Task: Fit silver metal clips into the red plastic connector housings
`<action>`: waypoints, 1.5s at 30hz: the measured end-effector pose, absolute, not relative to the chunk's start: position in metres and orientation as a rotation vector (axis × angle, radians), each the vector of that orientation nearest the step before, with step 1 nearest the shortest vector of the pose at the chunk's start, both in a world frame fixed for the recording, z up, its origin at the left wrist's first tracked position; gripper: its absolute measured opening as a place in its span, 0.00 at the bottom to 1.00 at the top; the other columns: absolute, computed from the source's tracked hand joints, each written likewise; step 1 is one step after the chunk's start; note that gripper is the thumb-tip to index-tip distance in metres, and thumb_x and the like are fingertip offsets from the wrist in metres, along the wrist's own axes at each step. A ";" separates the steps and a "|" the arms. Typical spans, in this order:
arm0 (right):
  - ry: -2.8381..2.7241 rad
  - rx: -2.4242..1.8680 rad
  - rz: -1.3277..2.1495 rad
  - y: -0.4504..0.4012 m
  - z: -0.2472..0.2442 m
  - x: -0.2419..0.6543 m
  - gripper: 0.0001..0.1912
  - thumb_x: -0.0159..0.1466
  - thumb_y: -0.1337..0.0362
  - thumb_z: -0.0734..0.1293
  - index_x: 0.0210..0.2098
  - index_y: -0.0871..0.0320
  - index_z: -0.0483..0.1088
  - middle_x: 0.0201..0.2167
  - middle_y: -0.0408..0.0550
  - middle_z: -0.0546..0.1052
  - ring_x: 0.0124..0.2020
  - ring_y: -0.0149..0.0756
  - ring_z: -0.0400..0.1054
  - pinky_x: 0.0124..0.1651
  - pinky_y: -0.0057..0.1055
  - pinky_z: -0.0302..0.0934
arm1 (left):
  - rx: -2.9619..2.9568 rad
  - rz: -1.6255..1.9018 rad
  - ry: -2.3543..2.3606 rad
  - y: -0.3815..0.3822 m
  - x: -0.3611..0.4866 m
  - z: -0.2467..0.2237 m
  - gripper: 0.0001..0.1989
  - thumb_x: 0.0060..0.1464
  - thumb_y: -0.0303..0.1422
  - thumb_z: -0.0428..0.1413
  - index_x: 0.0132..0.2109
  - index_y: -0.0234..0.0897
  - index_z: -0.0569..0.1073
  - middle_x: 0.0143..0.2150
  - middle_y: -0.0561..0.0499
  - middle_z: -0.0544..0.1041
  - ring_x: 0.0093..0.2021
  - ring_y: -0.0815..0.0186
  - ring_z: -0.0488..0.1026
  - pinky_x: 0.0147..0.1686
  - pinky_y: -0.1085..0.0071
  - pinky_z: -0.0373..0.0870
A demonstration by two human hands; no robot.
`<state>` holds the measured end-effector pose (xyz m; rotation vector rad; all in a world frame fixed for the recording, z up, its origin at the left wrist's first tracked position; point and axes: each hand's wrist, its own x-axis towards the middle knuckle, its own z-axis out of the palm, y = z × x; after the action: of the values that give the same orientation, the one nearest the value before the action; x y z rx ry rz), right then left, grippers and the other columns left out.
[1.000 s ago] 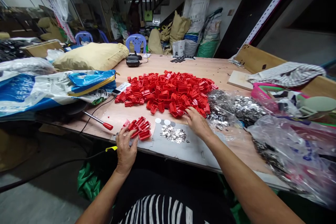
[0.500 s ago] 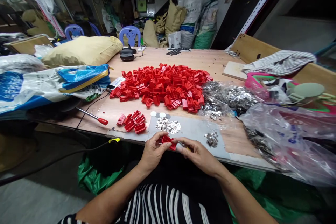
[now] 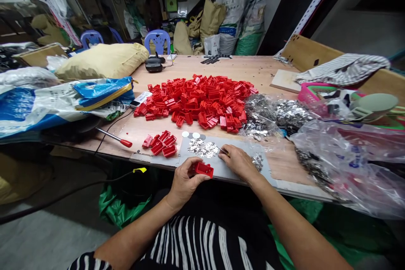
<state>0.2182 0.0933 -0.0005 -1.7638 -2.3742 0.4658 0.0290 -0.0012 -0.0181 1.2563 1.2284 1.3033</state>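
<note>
Near the table's front edge my left hand [image 3: 187,179] pinches a red plastic box [image 3: 204,169], its hollow side up. My right hand [image 3: 236,160] is closed around a thin pointed tool [image 3: 222,151], whose tip reaches the right side of a pile of small silvery metal pieces [image 3: 202,147]. That pile lies on a grey mat [image 3: 232,170]. A second small metal pile [image 3: 257,162] is partly hidden behind my right wrist. Several red boxes [image 3: 160,143] lie in a small group left of the mat, and a large heap of them [image 3: 199,99] stands behind.
Clear plastic bags of metal parts [image 3: 259,112] lie right of the heap, with another bag [image 3: 348,164] at the right edge. A red-handled screwdriver [image 3: 125,142] and a blue-white sack [image 3: 41,105] are at left. A pink basket [image 3: 308,95] stands at right.
My right hand has moved away from the red box, forward and right to the metal pile with the tool. My left hand still holds the box, now more exposed.
</note>
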 end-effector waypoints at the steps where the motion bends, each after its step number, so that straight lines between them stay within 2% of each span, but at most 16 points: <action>1: -2.372 -1.760 0.467 0.093 0.000 0.219 0.04 0.63 0.63 0.63 0.34 0.55 0.69 0.35 0.47 0.77 0.37 0.38 0.70 0.34 0.29 0.54 | 1.307 1.304 1.258 -0.001 0.028 -0.018 0.20 0.44 0.35 0.66 0.46 0.38 0.73 0.41 0.49 0.77 0.39 0.63 0.76 0.43 0.68 0.73; 9: -2.131 -1.423 0.769 0.073 0.002 0.226 0.05 0.64 0.63 0.60 0.36 0.54 0.67 0.33 0.45 0.77 0.34 0.37 0.70 0.38 0.31 0.59 | 1.528 1.322 1.322 -0.001 0.028 -0.010 0.18 0.47 0.36 0.64 0.47 0.40 0.76 0.42 0.48 0.77 0.42 0.62 0.74 0.43 0.68 0.71; 13: -2.012 -1.353 0.966 0.054 0.011 0.222 0.07 0.64 0.59 0.60 0.33 0.55 0.67 0.28 0.41 0.74 0.28 0.33 0.66 0.33 0.28 0.58 | 1.441 1.323 1.258 0.000 0.030 -0.009 0.19 0.49 0.36 0.63 0.50 0.42 0.75 0.45 0.48 0.76 0.44 0.63 0.72 0.42 0.69 0.71; 17: -1.926 -1.271 1.085 0.042 0.011 0.217 0.10 0.64 0.57 0.61 0.32 0.55 0.66 0.27 0.40 0.71 0.27 0.31 0.63 0.32 0.26 0.57 | 1.291 1.293 1.208 0.001 0.033 -0.004 0.20 0.50 0.35 0.61 0.51 0.42 0.75 0.44 0.49 0.74 0.42 0.64 0.71 0.37 0.72 0.71; 21: -1.985 -1.350 0.911 0.042 0.003 0.219 0.08 0.64 0.59 0.60 0.31 0.55 0.67 0.28 0.42 0.73 0.29 0.33 0.64 0.34 0.28 0.58 | 1.250 1.304 1.215 0.001 0.033 -0.004 0.19 0.49 0.34 0.62 0.51 0.42 0.76 0.40 0.50 0.73 0.39 0.66 0.70 0.35 0.73 0.70; 25: -2.030 -1.475 0.750 0.049 -0.002 0.218 0.07 0.64 0.61 0.60 0.32 0.55 0.68 0.30 0.45 0.77 0.32 0.37 0.69 0.37 0.31 0.60 | 1.212 1.311 1.208 0.001 0.032 -0.010 0.20 0.49 0.35 0.62 0.51 0.42 0.76 0.40 0.51 0.73 0.39 0.67 0.69 0.41 0.71 0.70; 28: -2.012 -1.553 0.651 0.056 -0.006 0.214 0.07 0.63 0.62 0.60 0.37 0.54 0.69 0.35 0.47 0.79 0.35 0.39 0.72 0.39 0.33 0.62 | 1.160 1.305 1.203 0.000 0.031 -0.014 0.21 0.49 0.35 0.62 0.51 0.42 0.76 0.42 0.50 0.73 0.41 0.66 0.70 0.44 0.69 0.70; 30: -2.008 -1.574 0.565 0.060 -0.008 0.215 0.09 0.64 0.63 0.60 0.40 0.55 0.70 0.38 0.49 0.79 0.38 0.41 0.73 0.41 0.34 0.63 | 1.117 1.297 1.199 0.000 0.031 -0.016 0.21 0.48 0.36 0.62 0.51 0.41 0.75 0.42 0.50 0.72 0.41 0.66 0.71 0.43 0.69 0.71; 34: -2.063 -1.666 0.364 0.068 -0.008 0.240 0.12 0.65 0.66 0.59 0.43 0.56 0.71 0.43 0.51 0.79 0.43 0.42 0.73 0.45 0.36 0.64 | 1.041 1.274 1.180 -0.003 0.026 -0.019 0.22 0.49 0.36 0.62 0.53 0.40 0.74 0.39 0.50 0.72 0.37 0.67 0.72 0.39 0.70 0.73; 39: -2.049 -2.003 0.097 0.069 -0.004 0.295 0.18 0.66 0.65 0.58 0.53 0.60 0.70 0.48 0.57 0.76 0.46 0.49 0.71 0.47 0.41 0.64 | 0.947 1.235 1.162 -0.004 0.025 -0.023 0.25 0.50 0.36 0.62 0.55 0.39 0.72 0.36 0.52 0.74 0.33 0.69 0.74 0.38 0.70 0.74; 42: -2.031 -2.058 0.046 0.066 -0.006 0.317 0.21 0.66 0.65 0.57 0.57 0.62 0.66 0.50 0.59 0.75 0.48 0.50 0.70 0.47 0.42 0.64 | 0.909 1.227 1.159 -0.004 0.027 -0.024 0.24 0.49 0.36 0.62 0.54 0.38 0.72 0.34 0.53 0.74 0.33 0.68 0.74 0.37 0.70 0.73; 45: -2.055 -2.030 0.073 0.061 -0.012 0.324 0.20 0.65 0.66 0.58 0.55 0.61 0.67 0.50 0.58 0.75 0.48 0.48 0.70 0.48 0.41 0.64 | 0.891 1.221 1.163 -0.004 0.028 -0.024 0.24 0.48 0.36 0.63 0.53 0.38 0.73 0.33 0.54 0.74 0.33 0.68 0.74 0.37 0.71 0.74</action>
<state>0.3239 0.0614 -0.0117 -2.0298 -2.0553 0.0732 0.0280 -0.0041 -0.0237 0.8912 1.1634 1.2210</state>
